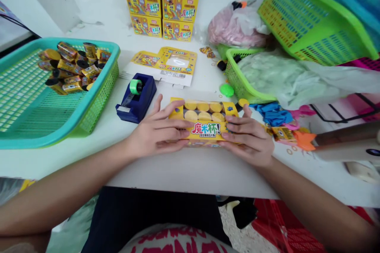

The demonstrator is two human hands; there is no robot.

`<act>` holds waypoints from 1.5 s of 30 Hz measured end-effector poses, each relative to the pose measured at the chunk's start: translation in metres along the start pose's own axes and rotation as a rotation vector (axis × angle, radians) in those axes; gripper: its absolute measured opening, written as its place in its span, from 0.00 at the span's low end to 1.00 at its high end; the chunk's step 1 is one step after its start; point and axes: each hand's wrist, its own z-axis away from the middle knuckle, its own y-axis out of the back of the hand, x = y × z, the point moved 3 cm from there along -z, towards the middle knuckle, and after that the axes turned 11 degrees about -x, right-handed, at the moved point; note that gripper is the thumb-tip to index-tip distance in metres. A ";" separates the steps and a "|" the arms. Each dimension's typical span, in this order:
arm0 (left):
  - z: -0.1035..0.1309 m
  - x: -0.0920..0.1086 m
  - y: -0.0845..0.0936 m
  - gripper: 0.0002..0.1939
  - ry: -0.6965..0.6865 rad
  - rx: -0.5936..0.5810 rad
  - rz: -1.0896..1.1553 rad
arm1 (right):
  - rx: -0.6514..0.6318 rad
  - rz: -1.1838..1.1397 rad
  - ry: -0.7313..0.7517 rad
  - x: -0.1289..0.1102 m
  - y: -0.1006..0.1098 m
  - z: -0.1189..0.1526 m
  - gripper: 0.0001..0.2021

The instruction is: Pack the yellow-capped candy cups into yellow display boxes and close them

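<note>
A yellow carton (204, 128) with red lettering lies on the white table near its front edge, its top open on two rows of round yellow lids (204, 111). My left hand (156, 132) grips its left end, fingers laid over the front face. My right hand (247, 136) holds the right end the same way. A navy tape dispenser (135, 97) with a green roll stands just left of the carton, close to my left fingers.
A teal basket (29, 95) at the left holds several wrapped yellow-and-black cups (73, 67). Flat unfolded cartons (166, 63) lie behind, and stacked finished boxes (162, 2) stand at the back. Green baskets (311, 19) and plastic bags (297, 81) crowd the right side.
</note>
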 end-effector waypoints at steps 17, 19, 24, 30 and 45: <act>0.064 -0.009 0.042 0.25 1.192 0.059 -0.417 | -0.009 0.059 0.022 0.004 0.002 0.002 0.32; 0.059 -0.018 0.043 0.22 1.208 0.038 -0.422 | -0.022 0.057 0.024 0.004 0.002 0.002 0.34; 0.047 -0.026 0.048 0.18 1.275 0.002 -0.416 | -0.015 0.062 0.041 -0.001 0.005 -0.005 0.33; 0.045 -0.026 0.046 0.20 1.289 0.077 -0.476 | -0.022 0.033 0.061 -0.002 0.004 -0.005 0.34; 0.068 -0.033 0.052 0.13 1.125 0.388 -0.071 | -0.043 -0.023 0.008 0.001 0.004 -0.001 0.33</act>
